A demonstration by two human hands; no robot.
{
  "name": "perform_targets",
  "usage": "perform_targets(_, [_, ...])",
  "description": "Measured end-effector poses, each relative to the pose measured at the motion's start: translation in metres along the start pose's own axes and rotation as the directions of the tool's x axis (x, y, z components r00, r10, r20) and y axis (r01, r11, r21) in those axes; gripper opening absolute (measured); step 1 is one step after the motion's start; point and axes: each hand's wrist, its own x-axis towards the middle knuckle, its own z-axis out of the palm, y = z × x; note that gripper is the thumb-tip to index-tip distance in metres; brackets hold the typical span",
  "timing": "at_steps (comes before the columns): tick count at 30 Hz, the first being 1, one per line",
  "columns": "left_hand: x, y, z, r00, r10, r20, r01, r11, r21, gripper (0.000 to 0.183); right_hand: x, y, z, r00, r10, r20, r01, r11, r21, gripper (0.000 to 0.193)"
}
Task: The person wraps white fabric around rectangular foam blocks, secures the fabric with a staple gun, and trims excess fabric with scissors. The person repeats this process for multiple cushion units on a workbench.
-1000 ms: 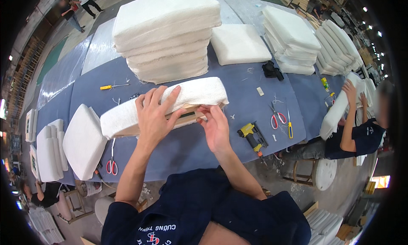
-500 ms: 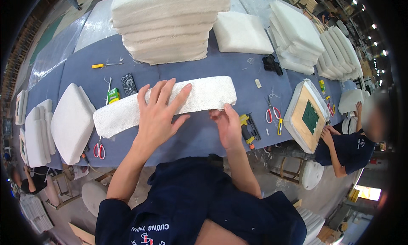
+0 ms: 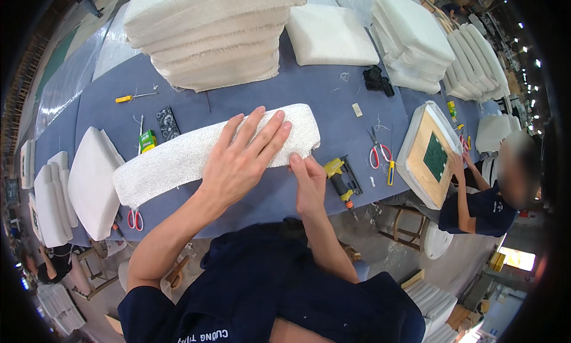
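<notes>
A long, narrow cushion (image 3: 160,164) covered in white woven fabric stretches across the blue table (image 3: 267,203) in front of me. My left hand (image 3: 238,155) lies flat on its top, right of the middle, with the fingers stretched toward the far right corner. At the cushion's near right edge, my right hand (image 3: 309,179) pinches the fabric between thumb and curled fingers; the fingertips are partly hidden under the edge. A yellow-and-black staple gun (image 3: 343,179) rests just right of that hand. The cushion's underside is out of sight.
A tall stack of white cushions (image 3: 214,51) stands at the far side. Red-handled scissors (image 3: 379,155), a yellow cutter (image 3: 391,173) and a yellow screwdriver (image 3: 124,99) lie about. A co-worker at right holds a wood-backed seat (image 3: 419,161). Another pair of scissors (image 3: 135,220) lies near left.
My left hand has slid right along the cushion, and its fingers are closer together. My right hand still grips the near right edge, its thumb now lower. The view has shifted slightly.
</notes>
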Motion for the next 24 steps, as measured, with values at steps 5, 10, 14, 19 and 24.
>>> perform_targets(5, [0.024, -0.004, -0.027, 0.983, -0.12, 0.138, 0.148, 0.967, -0.207, 0.079, 0.025, 0.045, -0.015, 0.997, -0.078, -0.005, 0.078, 0.996, -0.051, 0.028])
perform_targets(10, [0.048, -0.009, -0.014, 0.945, -0.234, 0.229, 0.284, 0.933, -0.221, 0.087, 0.042, 0.031, -0.013, 0.994, -0.053, 0.094, 0.066, 0.987, -0.149, 0.023])
perform_targets(14, [0.055, 0.005, 0.003, 0.923, -0.37, 0.101, 0.378, 0.923, -0.073, 0.092, 0.124, 0.014, -0.09, 0.785, 0.38, 0.489, -0.042, 0.82, -0.57, 0.023])
perform_targets(19, [0.072, 0.027, 0.012, 0.895, -0.443, 0.059, 0.443, 0.896, 0.007, 0.094, 0.277, 0.099, -0.29, 0.941, -0.029, -0.338, -0.337, -0.178, -0.924, 0.053])
perform_targets(24, [0.08, 0.024, 0.005, 0.857, -0.511, 0.064, 0.514, 0.858, -0.03, 0.1, 0.304, 0.132, -0.352, 0.931, -0.208, -0.299, -0.355, -0.339, -0.871, 0.053])
